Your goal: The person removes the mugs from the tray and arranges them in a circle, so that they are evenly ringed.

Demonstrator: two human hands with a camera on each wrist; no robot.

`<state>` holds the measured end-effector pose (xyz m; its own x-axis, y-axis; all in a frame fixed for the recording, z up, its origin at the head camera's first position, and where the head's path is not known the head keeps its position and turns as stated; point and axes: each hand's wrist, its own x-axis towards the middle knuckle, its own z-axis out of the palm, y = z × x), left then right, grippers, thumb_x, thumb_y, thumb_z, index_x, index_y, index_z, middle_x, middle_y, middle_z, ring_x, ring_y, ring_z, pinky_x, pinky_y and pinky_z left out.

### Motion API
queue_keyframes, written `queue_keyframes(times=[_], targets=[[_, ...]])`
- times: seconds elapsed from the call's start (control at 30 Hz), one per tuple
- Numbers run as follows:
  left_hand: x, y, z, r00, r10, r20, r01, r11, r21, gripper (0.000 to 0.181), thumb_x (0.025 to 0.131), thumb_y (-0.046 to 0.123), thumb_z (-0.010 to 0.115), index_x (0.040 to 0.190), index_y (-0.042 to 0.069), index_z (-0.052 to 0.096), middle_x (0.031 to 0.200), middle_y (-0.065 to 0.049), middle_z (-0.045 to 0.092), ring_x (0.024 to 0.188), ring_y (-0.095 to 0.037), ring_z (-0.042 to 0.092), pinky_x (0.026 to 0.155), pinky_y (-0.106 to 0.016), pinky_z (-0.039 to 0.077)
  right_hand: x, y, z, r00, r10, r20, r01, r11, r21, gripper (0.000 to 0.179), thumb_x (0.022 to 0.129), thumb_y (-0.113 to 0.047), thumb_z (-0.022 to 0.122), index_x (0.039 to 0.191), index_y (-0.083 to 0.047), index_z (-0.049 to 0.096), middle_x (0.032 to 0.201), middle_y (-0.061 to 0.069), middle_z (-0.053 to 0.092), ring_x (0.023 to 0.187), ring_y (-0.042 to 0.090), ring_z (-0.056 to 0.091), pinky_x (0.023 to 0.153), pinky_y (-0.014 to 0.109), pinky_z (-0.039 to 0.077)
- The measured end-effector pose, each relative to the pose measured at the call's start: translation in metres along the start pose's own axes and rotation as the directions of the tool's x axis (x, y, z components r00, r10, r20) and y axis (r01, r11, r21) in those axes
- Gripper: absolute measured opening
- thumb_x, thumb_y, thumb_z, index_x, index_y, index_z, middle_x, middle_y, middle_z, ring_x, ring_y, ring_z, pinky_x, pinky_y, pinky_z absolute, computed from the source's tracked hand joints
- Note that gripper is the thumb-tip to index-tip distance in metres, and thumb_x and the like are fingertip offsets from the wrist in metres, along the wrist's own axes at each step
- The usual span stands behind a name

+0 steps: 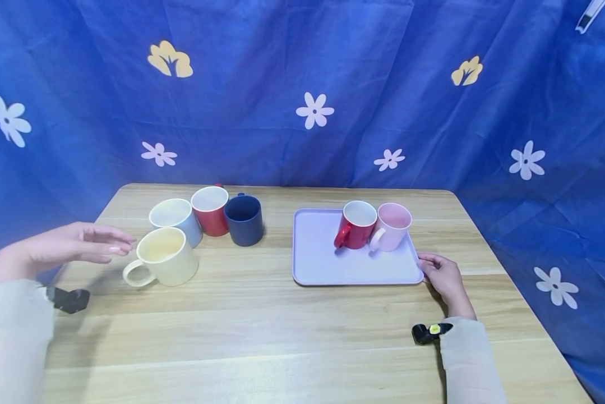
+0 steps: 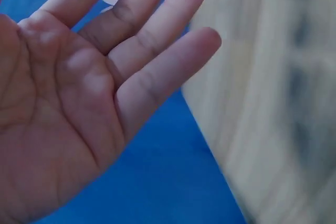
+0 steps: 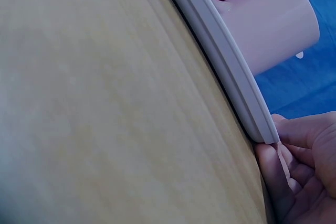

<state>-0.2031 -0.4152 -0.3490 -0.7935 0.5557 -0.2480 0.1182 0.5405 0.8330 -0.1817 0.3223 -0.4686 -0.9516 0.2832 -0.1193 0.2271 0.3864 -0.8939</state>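
Observation:
My left hand (image 1: 82, 245) hovers at the left with its fingers extended, the fingertips just left of a cream mug (image 1: 165, 264). The left wrist view shows the palm (image 2: 58, 108) with nothing in it. That mug stands upright, its handle pointing left. At the right, my right hand (image 1: 446, 280) pinches the near right corner of a lavender tray (image 1: 317, 258) between thumb and fingers, also seen at the tray rim (image 3: 231, 72) in the right wrist view. On the tray stand a red mug (image 1: 356, 227) and a pink mug (image 1: 394, 224) side by side, both handles toward the near left.
Behind the cream mug are a light blue mug (image 1: 181, 216), another red mug (image 1: 212, 216) and a dark blue mug (image 1: 244, 224), close together. The wooden table (image 1: 262, 336) ends at a blue flowered cloth (image 1: 262, 112) behind and at both sides.

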Motion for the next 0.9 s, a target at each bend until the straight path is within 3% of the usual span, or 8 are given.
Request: queue_keyframes(times=[0.2, 0.33, 0.43, 0.5, 0.63, 0.77, 0.9], targets=[[0.007, 0.018, -0.002, 0.989, 0.078, -0.123, -0.071, 0.995, 0.065, 0.040, 0.096, 0.000, 0.050, 0.135, 0.004, 0.049, 0.123, 0.014, 0.060, 0.107, -0.004, 0.058, 0.081, -0.026, 0.051, 0.000, 0.002, 0.001, 1.000, 0.003, 0.000, -0.003, 1.000, 0.014, 0.032, 0.095, -0.011, 0.058, 0.122, 0.007, 0.059, 0.097, 0.008, 0.065, 0.074, 0.002, 0.059, 0.064, 0.020, 0.053], [0.015, 0.031, 0.003, 0.973, 0.043, -0.228, -0.020, 0.994, 0.104, 0.043, 0.097, 0.008, 0.054, 0.138, 0.001, 0.044, 0.122, 0.016, 0.060, 0.105, -0.001, 0.058, 0.080, -0.021, 0.049, -0.001, 0.000, 0.001, 1.000, 0.006, -0.002, -0.006, 1.000, 0.001, 0.032, 0.095, -0.011, 0.058, 0.122, 0.006, 0.059, 0.099, 0.010, 0.065, 0.074, 0.002, 0.058, 0.064, 0.020, 0.052], [0.025, 0.042, 0.010, 0.951, -0.003, -0.308, 0.031, 0.996, 0.088, 0.047, 0.096, 0.016, 0.057, 0.139, 0.001, 0.043, 0.118, 0.014, 0.062, 0.102, 0.000, 0.060, 0.079, -0.021, 0.050, -0.001, -0.002, 0.000, 1.000, 0.002, 0.000, -0.002, 1.000, -0.003, 0.032, 0.096, -0.011, 0.057, 0.122, 0.006, 0.059, 0.101, 0.013, 0.064, 0.075, 0.003, 0.058, 0.064, 0.019, 0.052], [0.033, 0.048, 0.014, 0.939, -0.008, -0.345, 0.034, 0.997, 0.069, 0.049, 0.096, 0.018, 0.058, 0.139, 0.000, 0.044, 0.117, 0.013, 0.062, 0.101, -0.002, 0.061, 0.079, -0.023, 0.051, -0.001, -0.002, -0.001, 1.000, -0.001, 0.001, 0.001, 1.000, -0.014, 0.032, 0.096, -0.012, 0.057, 0.123, 0.006, 0.059, 0.103, 0.014, 0.064, 0.075, 0.003, 0.058, 0.064, 0.019, 0.052], [0.048, 0.057, 0.025, 0.918, 0.007, -0.396, 0.003, 1.000, 0.026, 0.050, 0.095, 0.020, 0.061, 0.137, -0.002, 0.046, 0.118, 0.014, 0.061, 0.100, -0.003, 0.061, 0.079, -0.024, 0.052, -0.002, -0.002, -0.001, 1.000, -0.005, 0.001, 0.005, 1.000, -0.022, 0.032, 0.096, -0.012, 0.057, 0.122, 0.006, 0.059, 0.103, 0.014, 0.064, 0.075, 0.003, 0.058, 0.064, 0.018, 0.051], [0.063, 0.063, 0.038, 0.903, 0.049, -0.426, -0.064, 0.998, -0.023, 0.049, 0.094, 0.015, 0.062, 0.135, -0.006, 0.046, 0.118, 0.013, 0.060, 0.098, -0.001, 0.060, 0.078, -0.024, 0.052, -0.002, -0.002, -0.001, 1.000, -0.008, -0.004, 0.008, 1.000, -0.017, 0.032, 0.096, -0.012, 0.057, 0.122, 0.006, 0.059, 0.101, 0.013, 0.064, 0.074, 0.003, 0.058, 0.063, 0.018, 0.051], [0.076, 0.073, 0.052, 0.907, 0.066, -0.416, -0.106, 0.992, -0.075, 0.049, 0.093, 0.012, 0.062, 0.135, -0.007, 0.045, 0.116, 0.012, 0.061, 0.098, -0.003, 0.062, 0.079, -0.024, 0.052, -0.002, -0.002, -0.001, 1.000, -0.010, -0.008, 0.010, 1.000, -0.025, 0.032, 0.096, -0.012, 0.057, 0.122, 0.006, 0.059, 0.101, 0.014, 0.064, 0.073, 0.003, 0.058, 0.063, 0.018, 0.051]])
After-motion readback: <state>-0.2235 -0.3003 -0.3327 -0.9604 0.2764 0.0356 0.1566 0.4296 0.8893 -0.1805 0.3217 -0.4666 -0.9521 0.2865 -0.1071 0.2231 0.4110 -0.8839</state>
